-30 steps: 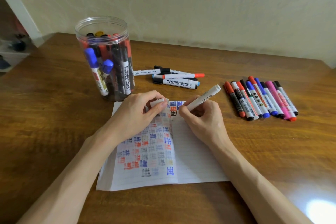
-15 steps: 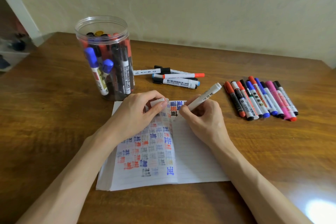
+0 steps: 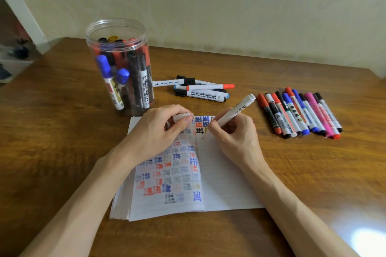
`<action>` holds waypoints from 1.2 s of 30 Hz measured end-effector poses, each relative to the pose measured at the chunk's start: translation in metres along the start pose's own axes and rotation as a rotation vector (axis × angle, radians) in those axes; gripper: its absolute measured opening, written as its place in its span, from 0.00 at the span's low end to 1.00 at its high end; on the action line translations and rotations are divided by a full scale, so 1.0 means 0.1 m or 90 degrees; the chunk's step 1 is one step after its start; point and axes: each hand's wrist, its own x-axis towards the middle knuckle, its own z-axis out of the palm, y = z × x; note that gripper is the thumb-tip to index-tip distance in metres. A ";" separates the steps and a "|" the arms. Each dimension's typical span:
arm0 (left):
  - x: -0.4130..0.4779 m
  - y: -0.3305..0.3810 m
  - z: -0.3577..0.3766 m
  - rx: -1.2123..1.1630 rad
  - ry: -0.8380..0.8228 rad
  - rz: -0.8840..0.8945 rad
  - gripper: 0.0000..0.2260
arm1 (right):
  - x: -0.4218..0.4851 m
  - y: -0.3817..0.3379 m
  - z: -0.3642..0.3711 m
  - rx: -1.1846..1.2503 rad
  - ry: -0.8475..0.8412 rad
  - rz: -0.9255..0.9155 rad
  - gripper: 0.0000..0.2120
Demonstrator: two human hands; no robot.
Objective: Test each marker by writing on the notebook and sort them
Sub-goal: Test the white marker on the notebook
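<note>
At the top edge of the notebook point(image 3: 225, 183) a white marker point(image 3: 236, 110) is being pinched by the right hand point(image 3: 236, 140), a white cap point(image 3: 182, 116) by the left hand point(image 3: 154, 133), and a faint stroke risks being lost among crowded marks.

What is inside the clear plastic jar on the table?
Markers stand inside the jar: two blue-capped ones in front, black and red ones beside them. The front markers cover the others, so their number cannot be told.

A home room: wooden table point(image 3: 52, 131) against cream wall point(image 3: 229, 6).
</note>
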 end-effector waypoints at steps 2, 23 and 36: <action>0.00 0.00 0.00 -0.009 -0.011 0.010 0.14 | 0.01 0.00 0.00 0.005 0.005 0.009 0.09; 0.00 0.10 -0.01 -0.085 0.017 0.011 0.12 | -0.01 -0.06 -0.12 0.329 -0.112 0.022 0.09; -0.01 0.04 -0.01 -0.054 0.057 -0.024 0.18 | 0.13 0.09 -0.51 0.170 -0.177 0.035 0.06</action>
